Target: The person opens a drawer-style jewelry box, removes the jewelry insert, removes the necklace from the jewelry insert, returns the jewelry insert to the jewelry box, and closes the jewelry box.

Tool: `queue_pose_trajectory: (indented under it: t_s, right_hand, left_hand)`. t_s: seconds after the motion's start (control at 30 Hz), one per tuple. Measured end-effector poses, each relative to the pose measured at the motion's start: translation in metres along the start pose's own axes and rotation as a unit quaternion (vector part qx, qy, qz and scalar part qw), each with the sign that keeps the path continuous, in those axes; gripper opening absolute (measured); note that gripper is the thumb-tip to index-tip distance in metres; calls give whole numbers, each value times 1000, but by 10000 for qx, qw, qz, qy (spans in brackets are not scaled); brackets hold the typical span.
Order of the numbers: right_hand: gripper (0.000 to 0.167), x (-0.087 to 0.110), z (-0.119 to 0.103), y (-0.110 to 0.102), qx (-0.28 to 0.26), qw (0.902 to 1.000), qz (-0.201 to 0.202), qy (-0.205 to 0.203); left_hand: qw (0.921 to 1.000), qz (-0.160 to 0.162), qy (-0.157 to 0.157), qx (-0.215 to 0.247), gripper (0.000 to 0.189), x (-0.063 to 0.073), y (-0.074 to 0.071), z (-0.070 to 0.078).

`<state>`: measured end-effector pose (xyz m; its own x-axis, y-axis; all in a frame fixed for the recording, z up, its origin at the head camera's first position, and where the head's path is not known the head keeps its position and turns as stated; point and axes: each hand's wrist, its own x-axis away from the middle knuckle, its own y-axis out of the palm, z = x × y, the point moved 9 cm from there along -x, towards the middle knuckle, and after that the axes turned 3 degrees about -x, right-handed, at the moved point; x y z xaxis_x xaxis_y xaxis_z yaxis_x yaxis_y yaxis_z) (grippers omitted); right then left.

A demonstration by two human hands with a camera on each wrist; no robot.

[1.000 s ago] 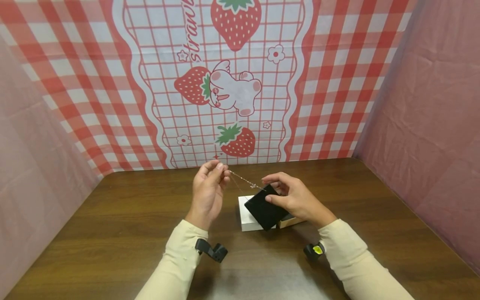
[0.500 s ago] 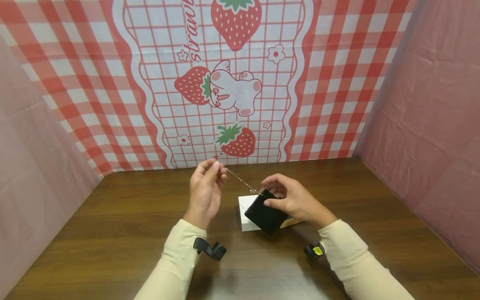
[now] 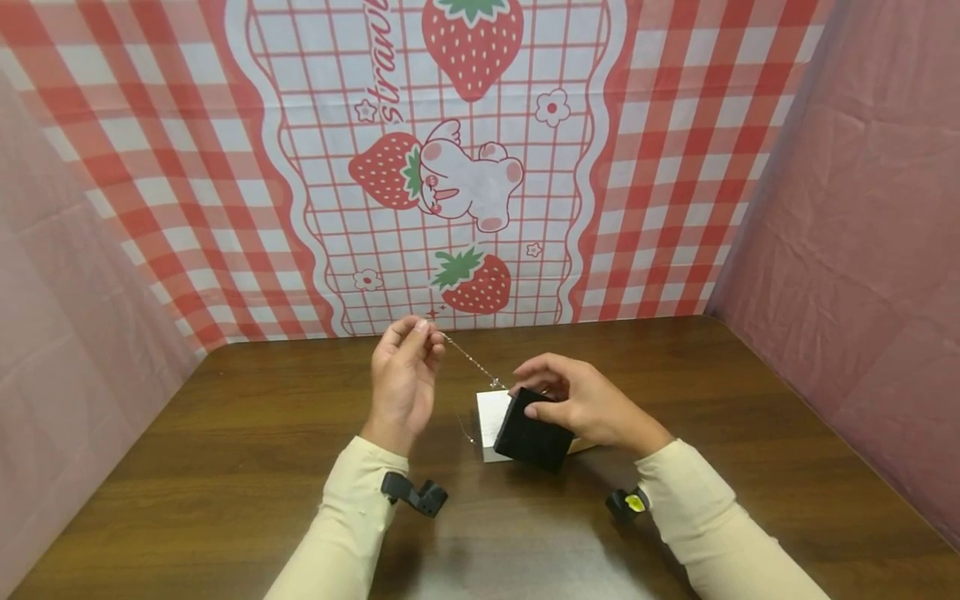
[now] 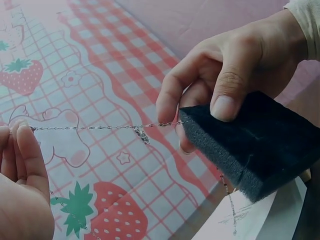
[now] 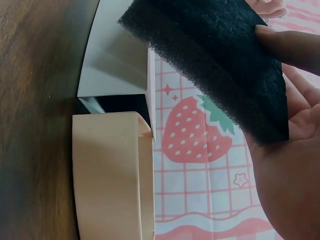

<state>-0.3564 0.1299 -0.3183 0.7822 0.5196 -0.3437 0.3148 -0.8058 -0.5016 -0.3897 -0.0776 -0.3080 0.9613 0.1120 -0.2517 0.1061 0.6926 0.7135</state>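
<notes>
Above the left part of the table (image 3: 225, 467), the left hand (image 3: 403, 383) pinches a fine silver chain (image 4: 95, 128) between its thumb and fingertips. From there the chain runs nearly straight, with a small charm (image 4: 142, 135) on it, to the corner of a black foam pad (image 3: 534, 435); a loose strand (image 4: 231, 203) hangs below the edge of the pad. The right hand (image 3: 585, 396) grips this pad, which is tilted, with the thumb on its face, above a white box (image 3: 491, 414). The step in hand appears to be the handling of chain and pad together; whether the chain is being fixed or freed, one cannot tell. The next move seems to call for a steady pad and a soft pull, since the strand could catch.

As for the room, a pale pink cloth (image 3: 71, 317) hangs on the left side. The table has a brown wooden look, and a tan box (image 5: 106, 170) stands on it just beside the white one. Behind, a checked cloth (image 3: 660, 158) with printed strawberries forms the back wall. On the right hangs a second pink cloth (image 3: 855, 233), with some folds.
</notes>
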Motion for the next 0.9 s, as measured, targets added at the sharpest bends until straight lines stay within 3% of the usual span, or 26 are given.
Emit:
queue_pose_trajectory:
  t_s: [0.4,0.9]
  right_hand:
    - [34,1,1,-3,-136,9999,47,67]
    - [31,3,2,-15,-259,9984,501,-90]
  left_hand:
    - [9999,106,59,74,14,-4,-6,6]
    - [9995,272,112,112,13,-6,-13,11]
